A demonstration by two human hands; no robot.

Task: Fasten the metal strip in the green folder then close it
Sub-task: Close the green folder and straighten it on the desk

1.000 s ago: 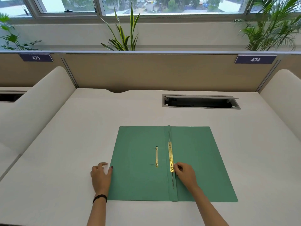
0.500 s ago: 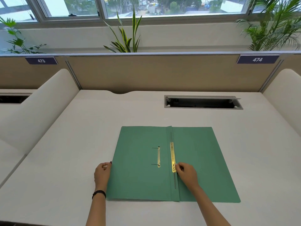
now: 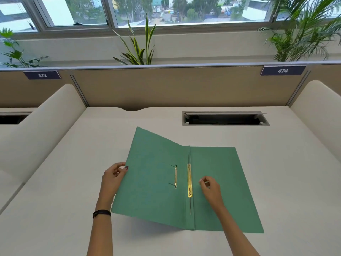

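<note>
Left hand (image 3: 113, 177) pinching green folder (image 3: 217, 182) cover's outer edge, lifted off desk (image 3: 55, 209), right hand (image 3: 210, 187) fingers loosely curled, empty

Off-white desk (image 3: 64, 209), cable slot (image 3: 225, 119) open at back right. Tan partition (image 3: 175, 87) behind it, number tags 473 (image 3: 42, 75) and 474 (image 3: 282, 70). Snake plant (image 3: 140, 48) centred past partition, palm (image 3: 304, 30) far right, windows (image 3: 166, 10) above.

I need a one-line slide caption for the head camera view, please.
Left hand lifts the left cover of the green folder while the right hand hovers beside the metal strip.
</note>
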